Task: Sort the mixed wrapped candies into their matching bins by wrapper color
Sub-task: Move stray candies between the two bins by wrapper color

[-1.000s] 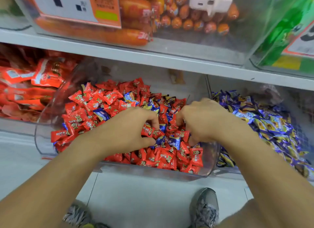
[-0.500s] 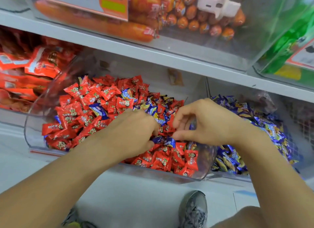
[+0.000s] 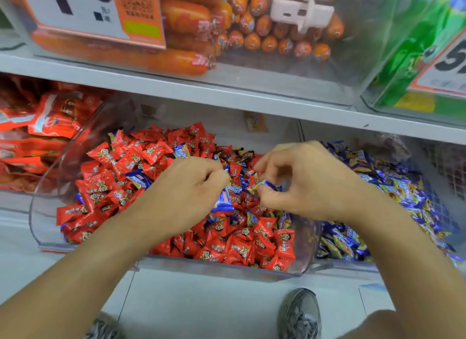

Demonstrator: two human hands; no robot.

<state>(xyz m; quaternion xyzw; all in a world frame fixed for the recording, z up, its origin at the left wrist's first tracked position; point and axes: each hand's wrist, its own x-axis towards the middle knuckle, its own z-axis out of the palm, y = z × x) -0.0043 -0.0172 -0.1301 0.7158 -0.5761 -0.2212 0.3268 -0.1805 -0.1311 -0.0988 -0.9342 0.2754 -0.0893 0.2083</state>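
A clear plastic bin (image 3: 45,227) holds a heap of red wrapped candies (image 3: 118,167) with several blue wrapped candies (image 3: 138,178) mixed in. Both hands work over its middle. My left hand (image 3: 186,192) grips blue candies (image 3: 223,200) in its curled fingers. My right hand (image 3: 307,184) pinches a blue and yellow candy (image 3: 264,184) between thumb and fingers. To the right, a second clear bin (image 3: 340,268) is filled with blue and yellow candies (image 3: 398,187).
A grey shelf edge (image 3: 227,96) runs just above the bins. Over it stands a bin of orange sausages (image 3: 191,23) with a price card (image 3: 83,10), and a green-packed bin (image 3: 413,61) at right. Red packets (image 3: 50,121) fill the left bin. My shoes (image 3: 300,313) stand on the floor below.
Both hands have lifted slightly off the heap and drawn apart a little. Blue candies now show in the fingers of each hand. The camera has tilted a bit.
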